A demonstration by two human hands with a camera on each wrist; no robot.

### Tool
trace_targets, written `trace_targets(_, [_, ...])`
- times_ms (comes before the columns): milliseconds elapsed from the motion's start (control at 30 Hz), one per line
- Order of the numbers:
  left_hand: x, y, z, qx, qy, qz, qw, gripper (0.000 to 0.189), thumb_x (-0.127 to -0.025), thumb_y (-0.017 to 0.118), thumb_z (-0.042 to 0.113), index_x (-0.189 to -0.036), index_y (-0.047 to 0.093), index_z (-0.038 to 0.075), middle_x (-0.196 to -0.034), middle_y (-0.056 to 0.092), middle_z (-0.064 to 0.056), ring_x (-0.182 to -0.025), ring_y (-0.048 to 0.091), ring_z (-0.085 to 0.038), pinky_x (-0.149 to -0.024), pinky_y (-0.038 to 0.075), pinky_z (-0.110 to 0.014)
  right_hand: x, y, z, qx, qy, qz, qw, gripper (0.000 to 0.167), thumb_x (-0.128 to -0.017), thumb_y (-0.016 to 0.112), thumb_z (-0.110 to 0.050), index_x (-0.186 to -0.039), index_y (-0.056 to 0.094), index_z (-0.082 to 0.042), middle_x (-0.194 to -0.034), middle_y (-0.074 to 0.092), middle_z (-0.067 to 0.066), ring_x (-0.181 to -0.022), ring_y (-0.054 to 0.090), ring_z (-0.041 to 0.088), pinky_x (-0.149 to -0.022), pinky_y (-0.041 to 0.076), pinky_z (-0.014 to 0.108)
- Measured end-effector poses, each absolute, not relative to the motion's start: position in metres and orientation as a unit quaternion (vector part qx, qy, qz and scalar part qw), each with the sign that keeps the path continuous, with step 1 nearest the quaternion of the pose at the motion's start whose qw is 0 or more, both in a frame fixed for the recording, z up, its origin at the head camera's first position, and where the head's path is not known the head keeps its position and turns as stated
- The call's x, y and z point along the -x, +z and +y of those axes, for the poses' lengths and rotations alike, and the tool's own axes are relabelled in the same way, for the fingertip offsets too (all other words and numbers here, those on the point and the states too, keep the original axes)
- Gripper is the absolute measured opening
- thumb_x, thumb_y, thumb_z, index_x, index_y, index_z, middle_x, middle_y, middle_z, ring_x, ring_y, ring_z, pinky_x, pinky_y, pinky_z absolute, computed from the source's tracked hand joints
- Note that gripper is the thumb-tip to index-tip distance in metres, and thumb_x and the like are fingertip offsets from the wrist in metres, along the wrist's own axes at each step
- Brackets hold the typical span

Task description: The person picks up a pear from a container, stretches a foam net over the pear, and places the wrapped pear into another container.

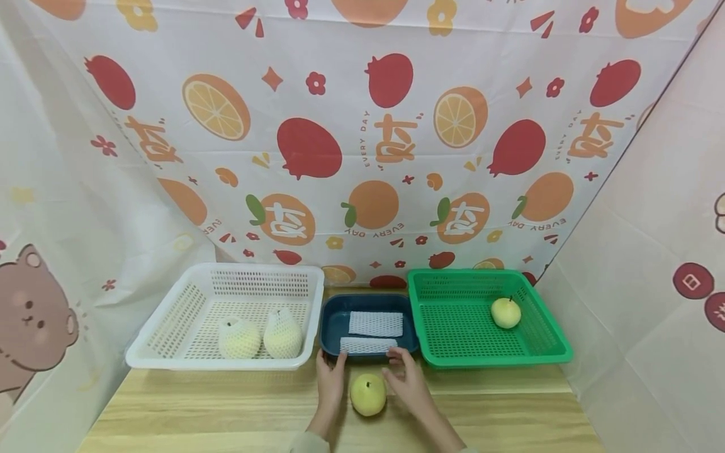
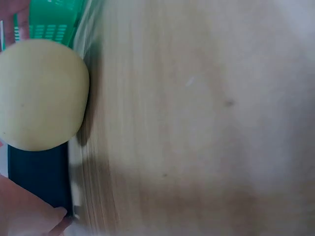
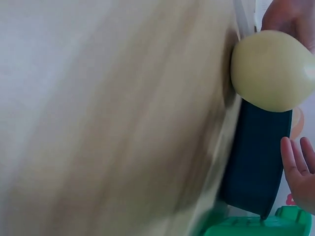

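A yellow-green pear (image 1: 368,395) with a short dark stem sits on the wooden table between the two hands. Behind it is a dark blue tray (image 1: 325,327) with two white foam net sleeves, one sleeve (image 1: 376,324) at the back and another sleeve (image 1: 369,345) along the front. My left hand (image 1: 330,380) has its fingertips at the tray's front left corner; in the left wrist view its fingertips (image 2: 60,212) meet the tray's lower corner. Close to the front right corner, my right hand (image 1: 408,380) holds nothing, its fingers extended in the right wrist view.
At left stands a white basket (image 1: 170,327) with two pears (image 1: 240,340) in foam nets. A green basket (image 1: 493,360) at right holds one bare pear (image 1: 506,313). A fruit-print curtain (image 1: 351,157) hangs behind, and more cloth closes off both sides.
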State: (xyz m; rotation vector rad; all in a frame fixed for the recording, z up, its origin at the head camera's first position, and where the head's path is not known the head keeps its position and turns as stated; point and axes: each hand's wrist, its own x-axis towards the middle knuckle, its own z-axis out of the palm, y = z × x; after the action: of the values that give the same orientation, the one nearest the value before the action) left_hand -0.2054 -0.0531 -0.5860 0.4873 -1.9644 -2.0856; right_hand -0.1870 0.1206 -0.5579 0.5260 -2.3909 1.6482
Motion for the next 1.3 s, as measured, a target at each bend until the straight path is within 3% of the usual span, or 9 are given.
trace_targets(200, [0.215,-0.588,-0.057,-0.168,-0.710,-0.670,0.139,0.068,-0.088,0.060,0.005,-0.136,0.018,-0.016,-0.135,0.024,-0.039,-0.126,0.025,-0.047,-0.102,0.023,-0.049,0.212,-0.563,0.117,-0.146,0.471,-0.862,0.121,0.031,-0.087,0.062,-0.008,-0.117,0.055,-0.005,-0.111,0.058,0.004,-0.102,0.053,0.023,-0.076,0.050,0.033])
trace_targets(400, [0.216,-0.588,-0.058,-0.166,-0.714,-0.666,0.139,0.068,-0.087,0.061,0.004,-0.136,0.018,-0.016,-0.135,0.024,-0.040,-0.125,0.025,-0.048,-0.102,0.024,-0.049,0.229,-0.555,0.110,-0.136,0.367,-0.910,0.138,0.022,-0.085,0.062,-0.014,-0.108,0.062,-0.013,-0.107,0.059,-0.001,-0.102,0.052,0.020,-0.081,0.046,0.039])
trace_targets(633, [0.216,-0.589,-0.060,-0.158,-0.717,-0.665,0.138,0.068,-0.087,0.061,0.003,-0.136,0.017,-0.017,-0.135,0.024,-0.040,-0.125,0.024,-0.048,-0.102,0.024,-0.049,0.246,-0.556,0.103,-0.146,0.287,-0.942,0.101,0.021,-0.087,0.061,-0.017,-0.107,0.061,-0.012,-0.110,0.058,0.003,-0.106,0.051,0.023,-0.087,0.042,0.041])
trace_targets(967, [0.215,-0.590,-0.060,-0.147,-0.724,-0.659,0.143,0.066,-0.086,0.060,-0.001,-0.135,0.020,-0.017,-0.133,0.027,-0.040,-0.124,0.027,-0.047,-0.101,0.025,-0.049,0.253,-0.569,0.104,-0.136,0.229,-0.962,0.065,0.021,-0.089,0.056,-0.022,-0.101,0.064,-0.007,-0.101,0.062,0.009,-0.095,0.056,0.029,-0.081,0.043,0.046])
trace_targets(1300, [0.214,-0.588,-0.060,-0.141,-0.728,-0.655,0.148,0.065,-0.085,0.061,-0.002,-0.135,0.022,-0.016,-0.131,0.031,-0.039,-0.123,0.031,-0.046,-0.099,0.029,-0.049,0.256,-0.569,0.101,-0.124,0.142,-0.982,-0.017,0.039,-0.095,0.043,-0.032,-0.121,0.056,-0.006,-0.119,0.055,0.012,-0.109,0.049,0.033,-0.091,0.036,0.049])
